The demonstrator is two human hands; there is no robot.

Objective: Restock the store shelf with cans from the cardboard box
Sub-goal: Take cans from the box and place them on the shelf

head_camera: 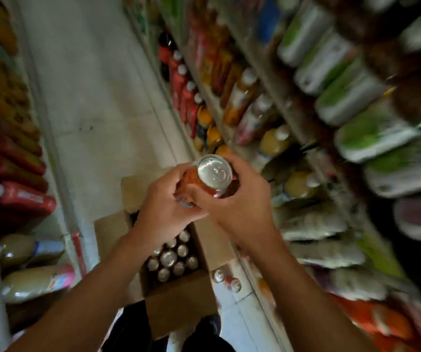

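Above the open brown cardboard box (178, 301) of silver-topped cans (171, 257) on the pale tiled aisle floor (90, 97), the left hand (163, 204) and right hand (239, 199) both grip one orange can (213, 177), its label too blurred to read, beside the stocked shelf (293, 118).

shiny metal can (214, 175), matt cardboard box (178, 301)
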